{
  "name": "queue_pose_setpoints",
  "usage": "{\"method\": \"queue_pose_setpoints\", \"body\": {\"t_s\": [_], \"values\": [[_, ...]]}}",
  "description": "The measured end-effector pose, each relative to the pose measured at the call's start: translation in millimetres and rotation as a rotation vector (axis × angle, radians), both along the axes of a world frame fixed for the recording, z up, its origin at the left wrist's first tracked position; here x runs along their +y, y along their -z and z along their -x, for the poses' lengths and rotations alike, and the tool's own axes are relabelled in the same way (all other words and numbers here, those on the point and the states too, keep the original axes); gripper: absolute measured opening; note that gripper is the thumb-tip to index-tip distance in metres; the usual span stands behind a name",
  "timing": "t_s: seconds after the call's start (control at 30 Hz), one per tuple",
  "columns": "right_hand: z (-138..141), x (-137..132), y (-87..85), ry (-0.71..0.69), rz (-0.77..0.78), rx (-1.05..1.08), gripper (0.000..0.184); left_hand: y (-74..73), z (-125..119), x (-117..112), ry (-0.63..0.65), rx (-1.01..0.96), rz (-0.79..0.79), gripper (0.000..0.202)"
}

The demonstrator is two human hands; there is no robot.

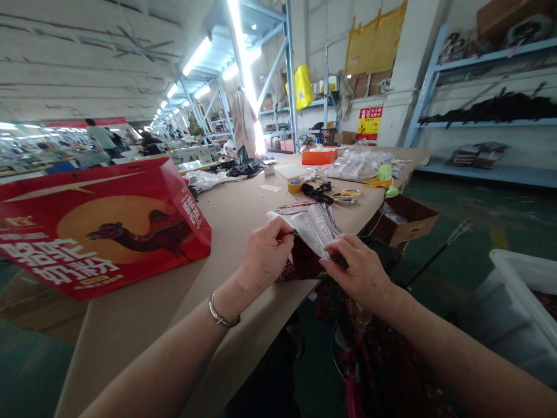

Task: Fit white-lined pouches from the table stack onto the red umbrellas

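A piece of fabric (307,225), silvery white on the upturned side and dark red below, lies at the table's edge between my hands. My left hand (267,251) pinches its near left edge between thumb and fingers; a metal bracelet circles that wrist. Thumb and fingertips of my right hand (357,266) are closed on the fabric's right corner. Some of the dark red part is hidden behind my hands. Just beyond the fabric are a yellow tape roll (295,186), a black item (319,191) and yellow-handled scissors (346,198).
On the left stands a large red paper bag (130,232) with a camel picture. Farther back on the table (235,215) are an orange box (319,155) and clear plastic bags (359,162). An open cardboard box (409,223) and a white bin (517,302) are on the right.
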State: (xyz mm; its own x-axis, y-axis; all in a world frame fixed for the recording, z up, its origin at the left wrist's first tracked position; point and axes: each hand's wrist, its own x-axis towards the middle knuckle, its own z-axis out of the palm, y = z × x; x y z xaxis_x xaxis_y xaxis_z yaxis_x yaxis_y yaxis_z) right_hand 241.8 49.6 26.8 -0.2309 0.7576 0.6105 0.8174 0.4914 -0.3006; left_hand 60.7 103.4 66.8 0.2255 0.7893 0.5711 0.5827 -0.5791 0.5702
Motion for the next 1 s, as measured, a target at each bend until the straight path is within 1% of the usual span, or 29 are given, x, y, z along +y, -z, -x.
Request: {"method": "queue_pose_setpoints", "body": {"t_s": [0.03,0.1,0.17,0.27,0.33,0.37,0.4,0.43,0.47,0.5,0.53,0.6,0.63,0.67,0.7,0.73,0.77,0.8,0.83,0.9,0.93,0.97,1.0], "values": [[3,2,-5.4,0.032,-0.033,-0.007,0.026,0.8,-3,-4,0.023,0.029,-0.010,0.009],[11,11,-12.8,0.042,-0.020,-0.101,0.040,2.6,-6,-14,0.069,0.060,-0.019,0.010],[15,21,-16.6,0.071,0.042,-0.231,0.040,3.8,-5,-23,0.071,0.092,-0.038,0.011],[7,31,-21.7,0.223,0.136,-0.348,0.035,8.5,7,-34,0.011,0.248,-0.094,0.012],[-1,25,-26.8,0.309,0.182,-0.326,0.031,18.2,17,-38,-0.020,0.402,-0.087,0.015],[-4,17,-28.9,0.311,0.189,-0.303,0.029,25.3,21,-39,-0.031,0.457,-0.058,0.017],[-4,7,-29.8,0.281,0.184,-0.284,0.027,33.3,23,-39,-0.033,0.477,-0.014,0.019],[-2,-6,-28.7,0.226,0.175,-0.276,0.026,41.5,24,-40,-0.031,0.445,0.043,0.019],[2,-20,-25.2,0.159,0.170,-0.281,0.026,49.3,23,-42,-0.025,0.356,0.117,0.018],[6,-34,-18.8,0.097,0.180,-0.294,0.025,55.8,21,-44,-0.019,0.205,0.208,0.016],[10,-48,-9.8,0.054,0.209,-0.311,0.023,60.7,18,-49,-0.013,-0.007,0.313,0.014],[15,-70,14.9,0.032,0.318,-0.347,0.018,65.6,10,-64,0.025,-0.515,0.553,0.007],[16,-79,29.0,0.033,0.389,-0.358,0.019,66.5,7,-73,0.057,-0.748,0.671,0.008],[14,-85,43.1,0.040,0.466,-0.358,0.020,67.5,3,-83,0.098,-0.932,0.776,0.013],[11,-90,56.6,0.048,0.545,-0.338,0.022,69.4,0,-93,0.138,-1.055,0.868,0.017],[8,-95,68.9,0.054,0.616,-0.284,0.024,72.8,-2,-102,0.169,-1.121,0.948,0.021],[3,-99,79.5,0.054,0.672,-0.190,0.024,78.3,-5,-111,0.182,-1.145,1.008,0.023],[-1,-102,88.3,0.038,0.719,-0.050,0.023,85.7,-8,-118,0.170,-1.144,1.042,0.023],[-5,-105,95.4,0.017,0.756,0.145,0.023,94.8,-11,-125,0.146,-1.122,1.055,0.023],[-12,-110,105.2,-0.038,0.801,0.676,0.022,114.3,-18,-137,0.119,-1.003,1.077,0.022],[-14,-113,108.3,-0.046,0.815,0.968,0.021,122.6,-22,-142,0.142,-0.910,1.114,0.021],[-16,-116,110.4,-0.031,0.833,1.239,0.022,128.8,-26,-146,0.195,-0.812,1.178,0.023],[-17,-118,111.5,-0.002,0.867,1.464,0.023,132.1,-30,-150,0.268,-0.733,1.263,0.026]]}}
